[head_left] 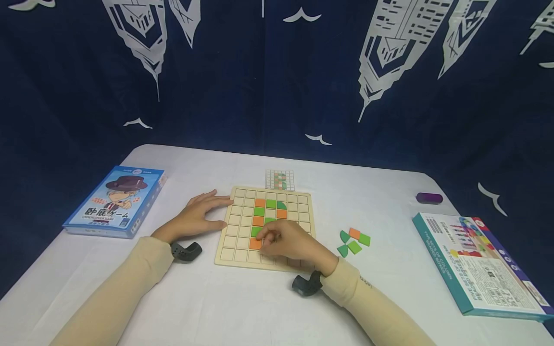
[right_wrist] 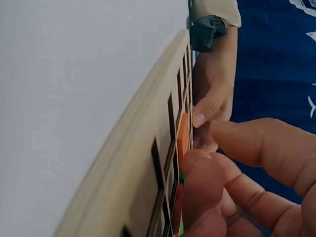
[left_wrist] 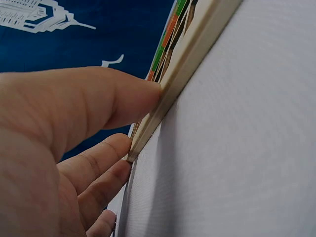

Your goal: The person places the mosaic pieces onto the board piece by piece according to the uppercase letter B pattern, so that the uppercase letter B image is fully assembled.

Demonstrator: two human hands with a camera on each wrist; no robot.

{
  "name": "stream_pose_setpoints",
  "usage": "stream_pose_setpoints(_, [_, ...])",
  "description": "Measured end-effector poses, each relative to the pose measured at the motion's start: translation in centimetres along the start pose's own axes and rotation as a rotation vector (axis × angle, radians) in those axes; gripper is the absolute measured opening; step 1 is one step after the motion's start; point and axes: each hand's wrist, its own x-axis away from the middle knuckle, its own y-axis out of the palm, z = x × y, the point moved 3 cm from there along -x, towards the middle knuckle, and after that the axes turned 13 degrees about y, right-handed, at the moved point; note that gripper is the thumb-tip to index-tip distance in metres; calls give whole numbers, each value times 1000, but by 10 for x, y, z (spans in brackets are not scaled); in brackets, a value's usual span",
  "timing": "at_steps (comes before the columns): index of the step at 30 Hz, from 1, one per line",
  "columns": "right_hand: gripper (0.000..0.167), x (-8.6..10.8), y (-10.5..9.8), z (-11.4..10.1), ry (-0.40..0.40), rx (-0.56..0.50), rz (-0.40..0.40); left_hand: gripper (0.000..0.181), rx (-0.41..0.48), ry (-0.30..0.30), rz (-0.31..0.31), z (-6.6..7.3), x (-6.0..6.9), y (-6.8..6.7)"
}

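Observation:
A wooden grid board (head_left: 228, 253) lies on the table with orange and green tiles in some of its squares. Along its left edge rests my left hand (head_left: 196, 218), fingers fairly straight; the left wrist view shows its thumb (left_wrist: 133, 94) touching the rim. My right hand (head_left: 292, 242) is over the lower middle of the board, its fingers bent. Beside its fingertips sits an orange tile (head_left: 255, 244), which the right wrist view shows as an orange edge (right_wrist: 183, 138) by a fingertip. I see no piece between thumb and fingers. This hand hides part of the pattern.
Loose green pieces (head_left: 355, 247) and an orange square (head_left: 355, 233) lie right of the board. Behind it is a small pattern card (head_left: 280, 180). A blue game box (head_left: 114, 202) stands left, a white-and-teal box (head_left: 480, 264) right, with a purple object (head_left: 429, 198) behind it.

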Motion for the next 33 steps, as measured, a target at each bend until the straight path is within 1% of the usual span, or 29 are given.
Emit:
stream_pose_setpoints(4, [22, 5, -9, 7, -22, -119, -63, 67, 4, -4, 1, 1, 0, 0])
stream_pose_setpoints(7, [23, 10, -17, 15, -20, -222, -112, 67, 2, -6, 1, 1, -1, 1])
stream_pose_setpoints(9, [25, 14, -22, 22, -22, -267, -134, 67, 1, -10, -1, 1, -1, 1])
stream_pose_setpoints(14, [30, 27, -38, 41, -35, -344, -134, 67, -3, -16, -4, -2, -1, 1])
stream_pose_setpoints(17, [33, 36, -49, 53, -22, -388, -120, 67, -3, -16, -4, -3, -1, 2])
stream_pose_setpoints(19, [34, 42, -56, 60, -12, -398, -106, 67, -3, -16, -4, -4, -1, 2])
stream_pose_setpoints(22, [35, 50, -67, 71, 2, -379, -71, 67, -3, -17, -2, -4, 0, 2])
stream_pose_setpoints(29, [33, 74, -92, 98, -11, -320, -3, 67, 1, -8, 0, -4, 0, 2])
stream_pose_setpoints(33, [31, 90, -104, 112, -15, -324, 30, 66, 3, -2, 1, -4, -1, 2])
